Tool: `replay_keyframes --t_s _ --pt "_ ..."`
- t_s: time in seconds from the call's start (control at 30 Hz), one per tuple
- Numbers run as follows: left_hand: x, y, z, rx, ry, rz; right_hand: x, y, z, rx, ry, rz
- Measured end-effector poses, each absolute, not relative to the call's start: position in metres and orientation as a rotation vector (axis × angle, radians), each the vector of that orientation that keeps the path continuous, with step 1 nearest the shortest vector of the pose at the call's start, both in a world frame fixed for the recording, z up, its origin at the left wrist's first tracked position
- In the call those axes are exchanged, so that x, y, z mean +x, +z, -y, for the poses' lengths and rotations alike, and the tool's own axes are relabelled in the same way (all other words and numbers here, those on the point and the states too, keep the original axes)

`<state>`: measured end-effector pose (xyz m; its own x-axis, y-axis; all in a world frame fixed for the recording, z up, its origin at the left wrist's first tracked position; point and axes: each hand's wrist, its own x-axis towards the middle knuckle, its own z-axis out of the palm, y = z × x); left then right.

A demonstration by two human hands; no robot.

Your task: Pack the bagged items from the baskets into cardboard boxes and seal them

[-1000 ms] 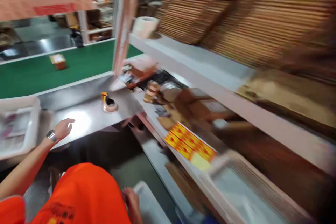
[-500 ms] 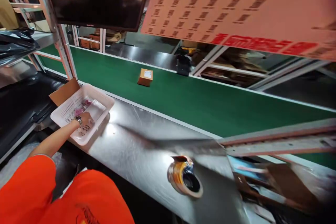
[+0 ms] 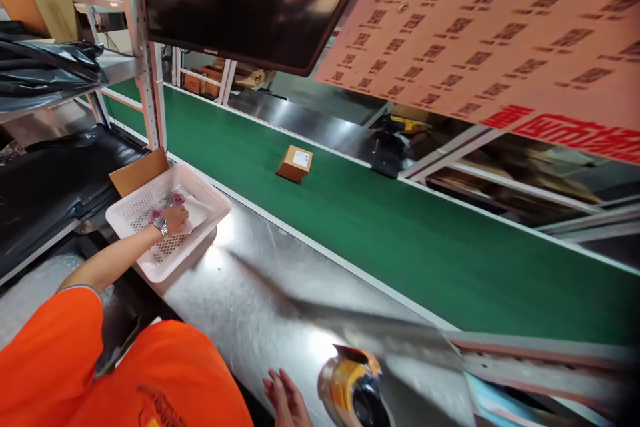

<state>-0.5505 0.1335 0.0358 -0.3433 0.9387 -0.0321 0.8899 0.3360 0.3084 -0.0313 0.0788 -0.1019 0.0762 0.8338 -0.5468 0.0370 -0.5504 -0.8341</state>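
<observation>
My left hand (image 3: 176,219), with a metal watch on its wrist, reaches into a white plastic basket (image 3: 156,272). Its fingers are closed at the near edge of a flat white packet (image 3: 200,215) inside. Small pink-purple items (image 3: 178,199) lie beside the hand, partly hidden by it. At the bottom of the view, my right hand (image 3: 287,401) has its fingers stretched out over the front of the metal table and holds nothing. Just right of it are rolls of tape (image 3: 345,383), a yellow one among them, partly cut off by the frame.
Beyond the metal table (image 3: 260,280) runs a green conveyor belt (image 3: 360,220) carrying a small brown box (image 3: 296,163). A cardboard flap (image 3: 140,173) stands behind the basket. Overhead hang a monitor (image 3: 240,7) and a printed board (image 3: 475,47). Black plastic bags (image 3: 55,180) lie at left.
My right hand has come into view beside the tape rolls. Inside the basket, my left hand has shifted onto the white packet's edge. The camera view has turned.
</observation>
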Motion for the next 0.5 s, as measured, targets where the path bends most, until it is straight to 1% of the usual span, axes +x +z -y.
replay_keyframes --t_s 0.1,0.17,0.27,0.33,0.4,0.47,0.5 --pt "-0.508 0.053 -0.132 1.719 0.485 -2.466 -0.048 -0.079 -0.098 -1.565 1.638 0.938" --pt "-0.459 0.054 -0.133 1.844 0.537 -2.396 -0.066 -0.058 -0.112 -1.385 1.758 0.993" --pt "-0.369 0.034 -0.137 2.242 0.514 -1.997 -0.094 -0.03 -0.13 -1.135 1.908 1.007" --pt "-0.317 0.017 -0.142 2.336 0.441 -1.782 -0.106 -0.023 -0.138 -1.169 1.901 1.025" --pt "-0.289 0.006 -0.145 2.364 0.428 -1.626 -0.109 -0.028 -0.145 -1.321 1.824 1.055" --pt "-0.292 0.007 -0.144 2.33 0.472 -1.523 -0.104 -0.041 -0.15 -1.477 1.75 1.066" --pt "-0.306 0.011 -0.142 2.257 0.507 -1.541 -0.1 -0.05 -0.152 -1.549 1.712 1.055"
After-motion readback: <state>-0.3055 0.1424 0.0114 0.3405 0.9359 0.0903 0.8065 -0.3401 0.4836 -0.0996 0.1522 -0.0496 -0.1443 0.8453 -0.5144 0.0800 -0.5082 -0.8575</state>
